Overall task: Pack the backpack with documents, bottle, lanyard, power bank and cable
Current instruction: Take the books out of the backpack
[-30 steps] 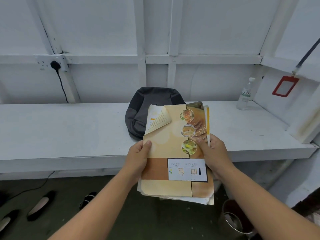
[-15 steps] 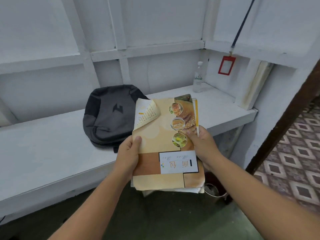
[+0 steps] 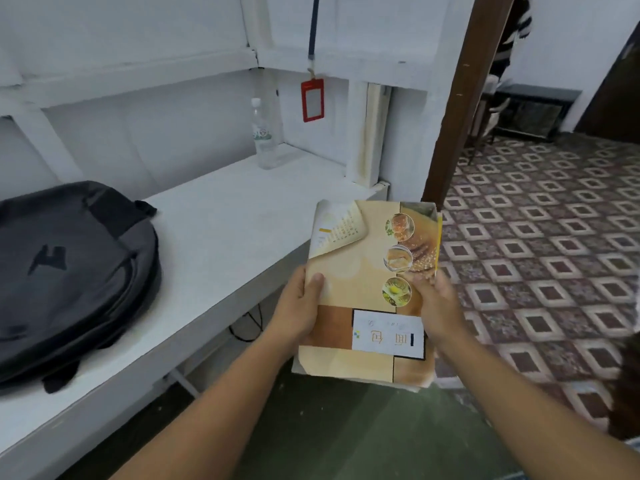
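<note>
**Off the table's front edge: documents in both hands, backpack not opened yet**

Off the front edge of the table (image 3: pixel 221 216), near its right end, the person holds the stack of documents (image 3: pixel 367 289) out in the air with both hands. The left hand (image 3: pixel 299 308) is curled round the stack's left edge, thumb pressed flat on the cover. The right hand (image 3: pixel 438 303) grips the right edge the same way, thumb on top, fingers hidden underneath. So both hands are closed on the paper, neither one spread.

The backpack (image 3: pixel 72 271) lies flat on the table toward its left end, well apart from the stack. It's too blurred to be sure, but it looks zipped shut. The bottle (image 3: pixel 265 136) stands in the table's back right corner, and the lanyard (image 3: pixel 312 98) with its red badge holder hangs on the wall just beside it. No power bank or cable is visible from here.

How to do this step well, as a guess:

- The stack is loose sheets under a glossy cover, and one top corner is already curling. Squaring it up against the table first should stop pages fanning out.
- One hand will have to let go to open the zip, so it would make sense to set the stack down on the bare table beside the backpack.
- Sliding the documents in flat against the back panel keeps them from creasing once the bottle goes in.
- Corners are likely to catch on the zip, so the mouth should be opened wide.
</note>
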Motion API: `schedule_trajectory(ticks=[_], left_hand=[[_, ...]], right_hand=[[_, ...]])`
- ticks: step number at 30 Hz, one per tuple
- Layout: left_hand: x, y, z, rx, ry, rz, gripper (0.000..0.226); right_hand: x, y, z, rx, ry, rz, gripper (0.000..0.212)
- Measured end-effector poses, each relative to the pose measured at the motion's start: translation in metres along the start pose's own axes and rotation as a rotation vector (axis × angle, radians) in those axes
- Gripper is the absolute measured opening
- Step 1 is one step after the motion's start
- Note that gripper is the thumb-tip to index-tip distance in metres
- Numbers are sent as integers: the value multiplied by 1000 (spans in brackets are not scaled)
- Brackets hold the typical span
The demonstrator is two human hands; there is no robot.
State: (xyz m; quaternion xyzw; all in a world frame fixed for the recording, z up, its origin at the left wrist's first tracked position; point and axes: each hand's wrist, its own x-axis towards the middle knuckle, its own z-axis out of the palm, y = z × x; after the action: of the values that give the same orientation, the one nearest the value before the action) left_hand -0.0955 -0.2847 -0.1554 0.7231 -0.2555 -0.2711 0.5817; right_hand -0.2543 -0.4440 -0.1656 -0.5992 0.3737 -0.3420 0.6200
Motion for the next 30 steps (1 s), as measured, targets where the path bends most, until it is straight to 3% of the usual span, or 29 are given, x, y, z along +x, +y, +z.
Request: schedule_trajectory(ticks=[5,13,23,30], left_hand=[[49,-63,66,-3,-48,-189,35],[160,-199,93,65,-34,-291,27],[312,-423,116,265,-70,-255,25],[365,-515,129,208,-47,-181,20]], right_hand=[[46,85,-33,-47,130,109,8],[148,228,-11,-126,150,113,7],[269,468,42,-116,110,93,10],[318,559,65,-92,51,0,17]])
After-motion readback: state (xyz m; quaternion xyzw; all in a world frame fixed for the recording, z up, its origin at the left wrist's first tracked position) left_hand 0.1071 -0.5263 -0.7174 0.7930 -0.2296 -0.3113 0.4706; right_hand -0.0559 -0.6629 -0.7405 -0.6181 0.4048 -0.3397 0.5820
